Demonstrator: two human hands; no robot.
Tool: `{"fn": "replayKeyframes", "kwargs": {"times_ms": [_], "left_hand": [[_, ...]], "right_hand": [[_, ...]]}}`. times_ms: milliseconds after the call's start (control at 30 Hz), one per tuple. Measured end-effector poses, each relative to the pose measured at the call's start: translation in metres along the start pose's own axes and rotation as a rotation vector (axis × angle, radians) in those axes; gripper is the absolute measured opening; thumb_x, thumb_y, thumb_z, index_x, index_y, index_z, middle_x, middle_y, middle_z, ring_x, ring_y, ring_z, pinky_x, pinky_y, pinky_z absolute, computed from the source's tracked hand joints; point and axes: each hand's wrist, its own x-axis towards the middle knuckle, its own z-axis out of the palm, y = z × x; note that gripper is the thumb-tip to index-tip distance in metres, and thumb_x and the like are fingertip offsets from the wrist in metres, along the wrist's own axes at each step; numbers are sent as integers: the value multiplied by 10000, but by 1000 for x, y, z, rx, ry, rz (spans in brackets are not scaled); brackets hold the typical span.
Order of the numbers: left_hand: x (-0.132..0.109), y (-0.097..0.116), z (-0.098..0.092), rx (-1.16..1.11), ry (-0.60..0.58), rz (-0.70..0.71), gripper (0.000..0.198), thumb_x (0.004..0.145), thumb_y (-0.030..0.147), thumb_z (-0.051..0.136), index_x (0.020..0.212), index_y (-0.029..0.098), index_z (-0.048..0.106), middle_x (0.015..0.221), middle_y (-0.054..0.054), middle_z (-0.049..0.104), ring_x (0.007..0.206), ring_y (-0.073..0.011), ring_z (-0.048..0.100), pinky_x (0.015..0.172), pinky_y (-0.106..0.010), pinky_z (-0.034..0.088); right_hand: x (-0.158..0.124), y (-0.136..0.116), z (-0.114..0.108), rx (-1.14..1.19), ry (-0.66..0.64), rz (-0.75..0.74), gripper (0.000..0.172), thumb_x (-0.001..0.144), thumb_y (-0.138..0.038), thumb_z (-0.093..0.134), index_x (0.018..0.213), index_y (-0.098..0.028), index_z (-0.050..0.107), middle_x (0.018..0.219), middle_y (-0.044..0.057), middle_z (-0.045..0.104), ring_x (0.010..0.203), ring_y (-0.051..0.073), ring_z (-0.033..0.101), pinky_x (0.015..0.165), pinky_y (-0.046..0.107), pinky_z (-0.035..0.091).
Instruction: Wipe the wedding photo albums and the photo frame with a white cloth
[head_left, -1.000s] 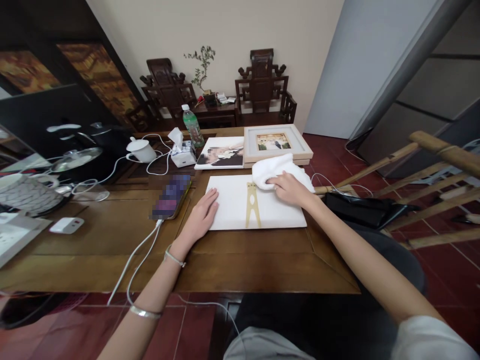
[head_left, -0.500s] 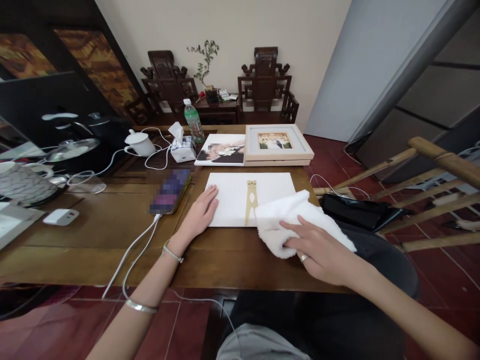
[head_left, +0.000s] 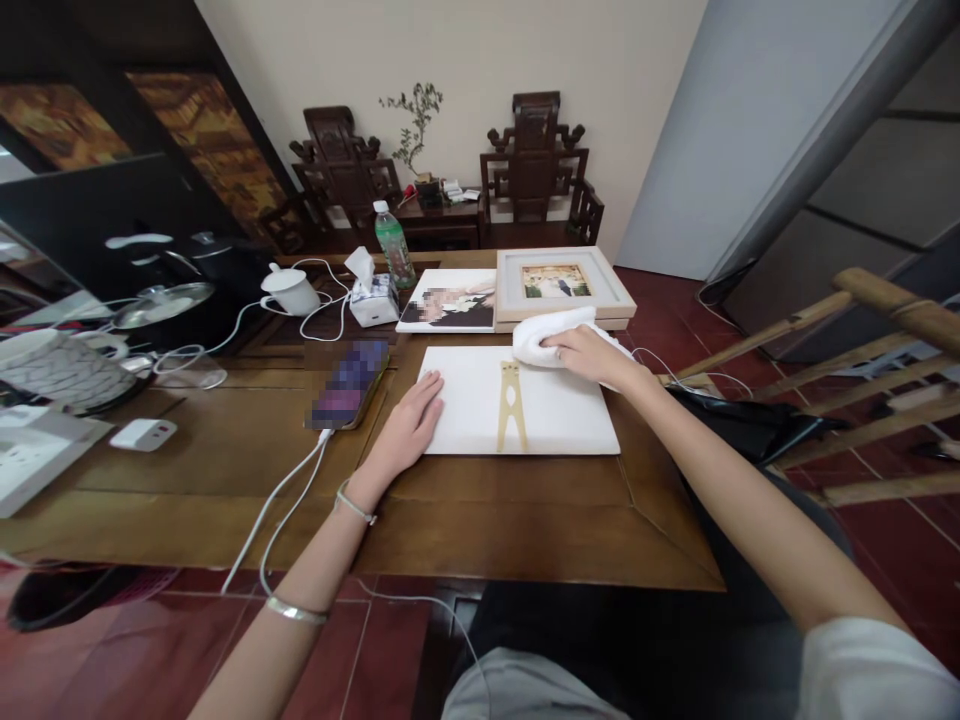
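Note:
A flat white panel lies on the wooden table in front of me, with a tan A-shaped piece fixed or resting upright along its middle. My left hand lies flat at the panel's left edge, fingers stretched out and holding nothing. In my right hand is a bunched white towel, pressed on the panel's far right corner. The towel covers that corner and reaches close to the picture frame behind it.
A photo print lies left of the frame. Further left are a tissue box, a green-labelled bottle, a lidded white cup and a phone on a white cable. A wooden chair stands at the right.
My right hand has moved the towel away from me, from the panel's near right corner to its far right edge, uncovering the tan piece's right leg. My left hand stays on the panel.

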Motion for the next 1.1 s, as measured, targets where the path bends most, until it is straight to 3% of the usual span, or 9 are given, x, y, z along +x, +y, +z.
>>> {"fn": "replayKeyframes", "kwargs": {"times_ms": [100, 233, 367, 467, 567, 700, 900, 1000, 1100], "left_hand": [[0, 1, 0, 1, 0, -4, 496, 941, 410, 372, 1276, 85, 538, 1404, -157, 471, 1346, -243, 381, 1142, -429, 268], [0, 2, 0, -4, -4, -7, 510, 941, 409, 372, 1279, 64, 532, 1407, -170, 462, 1352, -250, 371, 1143, -427, 266], [0, 1, 2, -5, 5, -2, 504, 942, 412, 368, 1281, 77, 532, 1409, -164, 461, 1350, -250, 374, 1139, -444, 270], [0, 0, 3, -4, 11, 1, 500, 942, 407, 366, 1281, 79, 531, 1410, -161, 461, 1351, -244, 375, 1139, -443, 271], [0, 0, 3, -1, 9, -1, 496, 941, 401, 366, 1281, 79, 531, 1410, -159, 462, 1352, -239, 373, 1141, -435, 269], [1, 1, 2, 3, -3, -4, 500, 942, 390, 364, 1281, 61, 528, 1408, -171, 461, 1353, -235, 372, 1140, -427, 272], [0, 1, 1, 9, -12, -2, 503, 946, 376, 352, 1288, 48, 519, 1415, -176, 449, 1357, -228, 365, 1145, -413, 261], [0, -1, 2, 17, -22, 0, 512, 950, 376, 338, 1319, 56, 488, 1436, -170, 422, 1370, -229, 342, 1151, -417, 246], [0, -2, 4, 30, -26, 5, 515, 950, 382, 326, 1338, 75, 468, 1453, -160, 401, 1380, -236, 320, 1150, -436, 240]], "right_hand": [[-17, -9, 5, -22, -20, -15, 462, 790, -79, 355, 1097, -159, 691, 1157, 61, 675, 1038, 229, 599, 910, 319, 407], [-72, -40, 6, -80, -79, -72, 440, 751, -52, 376, 1036, -162, 693, 965, 73, 721, 883, 236, 624, 857, 356, 421], [-127, -72, -9, -49, -165, -139, 401, 768, -53, 358, 964, -184, 682, 1022, 84, 694, 1022, 251, 590, 914, 390, 404], [-143, -79, -17, 9, -257, -138, 391, 773, -67, 364, 972, -206, 669, 1022, 69, 687, 1035, 245, 589, 934, 402, 407], [-130, -68, -13, 18, -236, -102, 411, 805, -100, 353, 1065, -203, 654, 1020, 73, 688, 1007, 247, 603, 946, 430, 414], [-78, -48, 11, 65, -117, -92, 467, 842, -113, 308, 1214, -196, 578, 1217, 72, 628, 1172, 254, 530, 1056, 509, 308], [-3, -57, 44, -6, -57, -105, 528, 807, -56, 317, 1290, -140, 511, 1435, 119, 432, 1403, 317, 183, 1067, 668, 132], [-3, -74, 52, -133, -87, -128, 530, 755, -36, 381, 1241, -144, 564, 1502, 121, 319, 1406, 379, 104, 1020, 728, 137], [-31, -94, 55, -181, -158, -167, 502, 768, -47, 399, 1226, -137, 583, 1516, 131, 284, 1406, 392, 79, 1020, 730, 140]]}}
